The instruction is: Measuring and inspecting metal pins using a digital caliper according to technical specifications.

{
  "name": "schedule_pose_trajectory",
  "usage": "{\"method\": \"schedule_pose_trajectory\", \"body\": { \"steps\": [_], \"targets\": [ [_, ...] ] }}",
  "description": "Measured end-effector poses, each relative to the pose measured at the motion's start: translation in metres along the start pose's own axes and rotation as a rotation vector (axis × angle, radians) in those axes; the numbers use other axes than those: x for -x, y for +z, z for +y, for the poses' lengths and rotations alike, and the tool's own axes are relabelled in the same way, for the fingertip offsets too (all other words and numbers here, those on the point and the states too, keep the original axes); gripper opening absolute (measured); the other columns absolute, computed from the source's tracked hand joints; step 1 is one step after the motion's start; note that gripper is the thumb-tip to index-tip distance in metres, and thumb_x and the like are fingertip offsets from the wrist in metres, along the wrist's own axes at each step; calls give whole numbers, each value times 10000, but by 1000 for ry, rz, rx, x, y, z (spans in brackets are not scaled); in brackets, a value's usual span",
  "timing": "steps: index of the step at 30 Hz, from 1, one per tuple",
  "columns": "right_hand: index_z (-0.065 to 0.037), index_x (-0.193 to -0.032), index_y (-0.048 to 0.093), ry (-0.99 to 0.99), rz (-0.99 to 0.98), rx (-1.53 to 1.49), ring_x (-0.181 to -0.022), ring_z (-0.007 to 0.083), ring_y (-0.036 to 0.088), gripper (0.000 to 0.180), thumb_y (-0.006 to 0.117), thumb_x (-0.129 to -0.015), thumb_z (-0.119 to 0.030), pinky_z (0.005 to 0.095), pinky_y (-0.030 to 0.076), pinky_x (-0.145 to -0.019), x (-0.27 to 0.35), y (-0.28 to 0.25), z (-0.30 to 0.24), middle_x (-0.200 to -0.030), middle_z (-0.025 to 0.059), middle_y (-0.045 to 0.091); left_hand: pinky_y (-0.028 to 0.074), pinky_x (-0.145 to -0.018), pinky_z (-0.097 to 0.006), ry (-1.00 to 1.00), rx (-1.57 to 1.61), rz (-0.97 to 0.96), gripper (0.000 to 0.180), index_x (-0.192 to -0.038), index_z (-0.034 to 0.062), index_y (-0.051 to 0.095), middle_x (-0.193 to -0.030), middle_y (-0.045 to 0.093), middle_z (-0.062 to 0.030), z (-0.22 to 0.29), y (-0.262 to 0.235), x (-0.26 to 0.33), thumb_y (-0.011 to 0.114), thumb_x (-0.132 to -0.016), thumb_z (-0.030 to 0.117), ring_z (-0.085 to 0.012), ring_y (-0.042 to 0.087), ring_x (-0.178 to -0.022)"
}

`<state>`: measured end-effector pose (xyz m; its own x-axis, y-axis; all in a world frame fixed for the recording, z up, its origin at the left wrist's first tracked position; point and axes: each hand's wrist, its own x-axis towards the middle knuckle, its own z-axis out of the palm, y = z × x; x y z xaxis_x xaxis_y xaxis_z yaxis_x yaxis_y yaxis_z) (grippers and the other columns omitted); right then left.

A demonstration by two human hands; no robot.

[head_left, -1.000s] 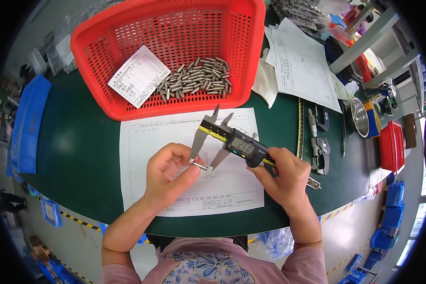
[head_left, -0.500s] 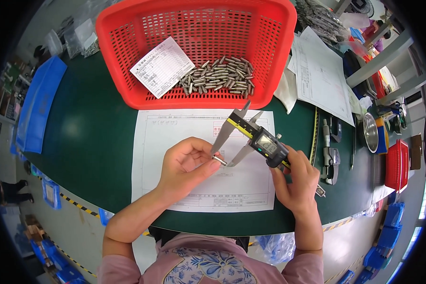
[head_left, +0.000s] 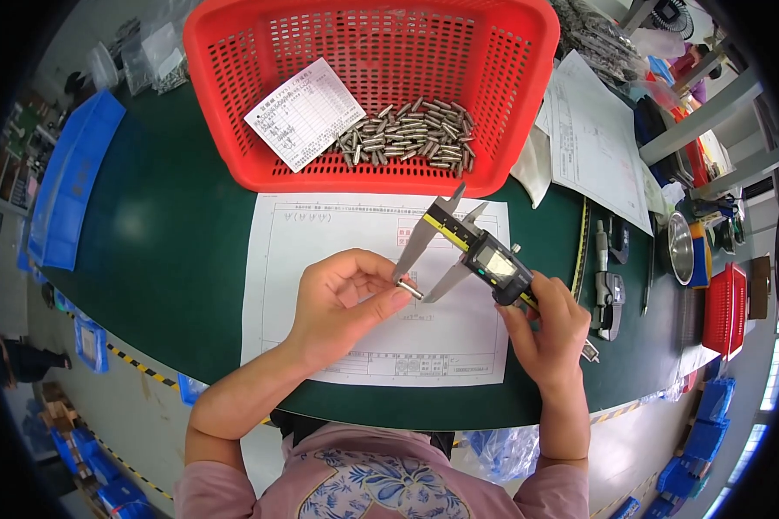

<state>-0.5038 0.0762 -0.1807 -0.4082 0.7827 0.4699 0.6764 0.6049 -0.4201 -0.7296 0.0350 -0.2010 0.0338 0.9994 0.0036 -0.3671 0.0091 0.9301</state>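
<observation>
Between the thumb and fingers of my left hand [head_left: 342, 298] is a small shiny metal pin [head_left: 409, 288]. My right hand [head_left: 547, 333] grips a digital caliper [head_left: 500, 264] by its body, its display facing up. The caliper's jaws point down and left, spread apart, with the pin lying between their tips. Whether both jaws touch the pin, I cannot tell. Beneath both hands lies a printed drawing sheet [head_left: 294, 259]. Beyond it, a red plastic basket [head_left: 363, 183] holds a heap of similar metal pins [head_left: 415, 134] and a white paper card [head_left: 305, 114].
The green table [head_left: 164, 233] carries a long blue tray [head_left: 78, 182] at the left. To the right lie a micrometer [head_left: 608, 294], another drawing sheet [head_left: 597, 143] and a metal bowl [head_left: 679, 248]. A small red basket [head_left: 724, 307] stands farther right.
The basket, the sheet and the objects at the right sit slightly farther right in view. Caliper and pin have shifted slightly right too; both hands keep their grips.
</observation>
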Motion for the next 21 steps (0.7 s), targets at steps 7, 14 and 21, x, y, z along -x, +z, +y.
{"method": "schedule_pose_trajectory", "body": {
  "steps": [7, 14, 21],
  "targets": [
    [-31, -799, 543, 69, -9, 35, -422, 168, 451, 360, 753, -586, -233, 267, 351, -376, 1, -2, -1, -557, 46, 467, 451, -773, -276, -39, 10, -14, 165, -904, -37, 528, -899, 581, -98, -1, 2, 0, 595, -753, -33, -132, 559, -832],
    [-38, -748, 548, 91, 6, 12, -450, 184, 506, 345, 756, -581, -257, 269, 375, -385, 1, -4, 0, -593, 54, 524, 431, -791, -275, -79, 32, -103, 236, -950, -16, 482, -939, 546, -79, 0, 3, -1, 592, -742, -24, -132, 537, -884],
    [-22, -806, 561, 80, -12, -2, -417, 138, 403, 332, 760, -587, -173, 247, 336, -385, 1, -3, 1, -585, 53, 490, 425, -762, -253, -131, 50, -60, 195, -911, 2, 475, -920, 544, -67, 0, 3, -1, 589, -752, -2, -122, 531, -862]
  ]
}}
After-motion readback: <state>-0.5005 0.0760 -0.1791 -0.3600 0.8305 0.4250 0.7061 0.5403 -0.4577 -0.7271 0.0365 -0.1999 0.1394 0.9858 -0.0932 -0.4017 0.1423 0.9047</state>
